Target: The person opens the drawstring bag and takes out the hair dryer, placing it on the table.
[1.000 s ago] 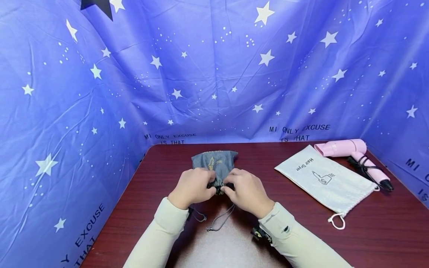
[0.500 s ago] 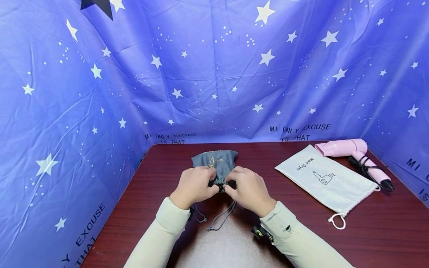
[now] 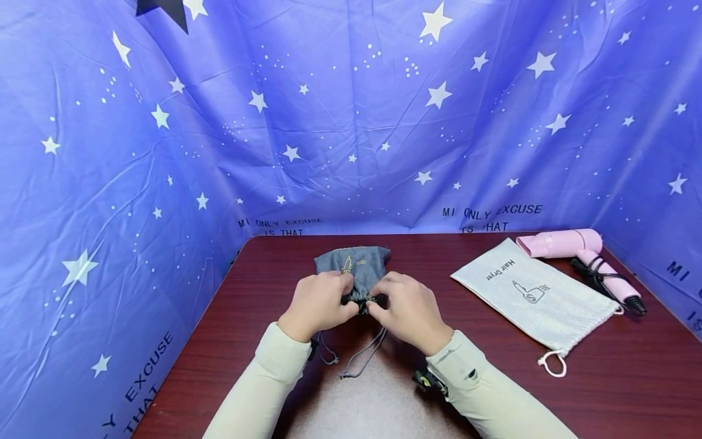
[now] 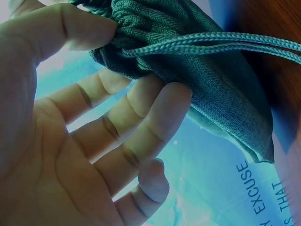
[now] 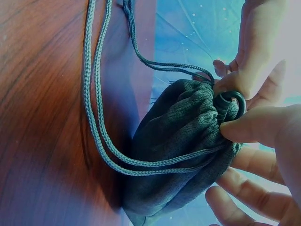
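Observation:
A dark grey cloth drawstring bag [image 3: 366, 274] with a yellow print lies at the middle of the table, its gathered mouth toward the person. My left hand [image 3: 317, 306] pinches the left side of that mouth between thumb and fingers. On the opposite side, my right hand [image 3: 408, 312] pinches the rim. In the right wrist view, a black ribbed piece with a loop [image 5: 232, 102] shows in the bag's mouth between the hands; what else is inside is hidden. Grey drawstrings [image 5: 101, 117] hang from both sides of the mouth, and one pair crosses the left wrist view.
On the right lies a white drawstring bag [image 3: 526, 286] printed "Hair Dryer". Behind it rests a pink hair dryer [image 3: 565, 244] with its black cord [image 3: 595, 271] bundled at the handle. A blue star-printed curtain [image 3: 351, 122] encloses the dark red table [image 3: 247, 280].
Both hands have shifted very slightly to the right at the grey bag's mouth, and their pinch on it continues. The white bag and hair dryer have stayed in place.

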Motion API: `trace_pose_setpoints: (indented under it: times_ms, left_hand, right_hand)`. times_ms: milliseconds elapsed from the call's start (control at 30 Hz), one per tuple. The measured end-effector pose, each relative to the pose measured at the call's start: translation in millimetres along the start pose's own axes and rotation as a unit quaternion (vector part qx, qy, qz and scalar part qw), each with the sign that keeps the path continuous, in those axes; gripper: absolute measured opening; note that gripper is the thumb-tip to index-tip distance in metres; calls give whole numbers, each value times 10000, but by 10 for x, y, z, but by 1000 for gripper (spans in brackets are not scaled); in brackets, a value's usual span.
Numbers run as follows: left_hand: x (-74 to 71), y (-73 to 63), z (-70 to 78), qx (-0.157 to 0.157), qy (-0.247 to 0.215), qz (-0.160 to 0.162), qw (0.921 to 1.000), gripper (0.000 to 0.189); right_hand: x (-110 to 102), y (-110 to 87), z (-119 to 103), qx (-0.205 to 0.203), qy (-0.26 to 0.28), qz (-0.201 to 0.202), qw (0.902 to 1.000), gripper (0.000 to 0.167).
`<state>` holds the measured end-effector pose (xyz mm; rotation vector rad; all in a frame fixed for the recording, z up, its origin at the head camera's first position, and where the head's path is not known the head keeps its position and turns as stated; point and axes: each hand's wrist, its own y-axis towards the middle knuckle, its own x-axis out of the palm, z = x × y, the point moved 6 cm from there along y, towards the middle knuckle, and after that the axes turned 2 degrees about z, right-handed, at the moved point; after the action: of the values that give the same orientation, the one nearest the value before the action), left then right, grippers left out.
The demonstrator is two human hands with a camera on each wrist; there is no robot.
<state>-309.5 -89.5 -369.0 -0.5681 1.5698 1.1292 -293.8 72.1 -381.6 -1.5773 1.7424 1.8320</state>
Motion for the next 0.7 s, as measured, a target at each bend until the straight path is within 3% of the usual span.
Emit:
trace_pose_setpoints:
  times_ms: [700]
  left_hand:
    - [-13, 1, -38, -184, -151, -109, 9997, 37]
  right_hand:
    - [-25, 18, 51, 212, -89, -76, 9997, 11]
